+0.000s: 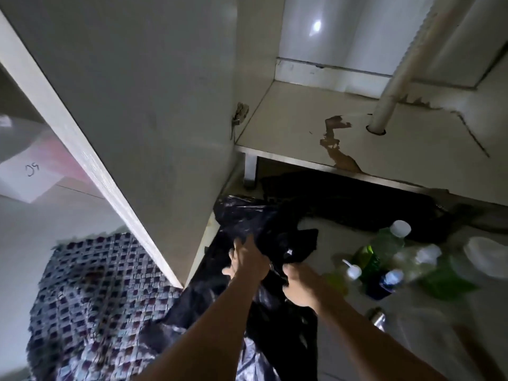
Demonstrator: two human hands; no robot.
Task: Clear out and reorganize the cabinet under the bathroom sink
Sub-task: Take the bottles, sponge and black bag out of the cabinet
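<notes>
Two bare hands worked low in the middle of the view, with flat white panels on three sides. At far left a frosted plastic tub (24, 144) sat on a shelf, a white label stuck to its front. Below it a woven rug (93, 295), knobbly and checked in dark red and grey, lay rumpled on the floor. A smooth white door (132, 100) stood swung open beside it, its pale edge running diagonally down. The left hand (247, 264) was clenched on a bunched fold of a glossy, crinkled black bag (247, 215) lying on the floor in front of the cabinet. The right hand (299, 284), just beside it, was also closed on the bag, pinching the thin film. Behind them the cabinet floor (288, 125) lay bare, its laminate stained brown and peeling near the front edge. A white ribbed pipe (398, 78) slanted down into a round hole there. At right, soft-sided clear and green bottles (384, 248) with white caps stood clustered on the tiles, blurred.
</notes>
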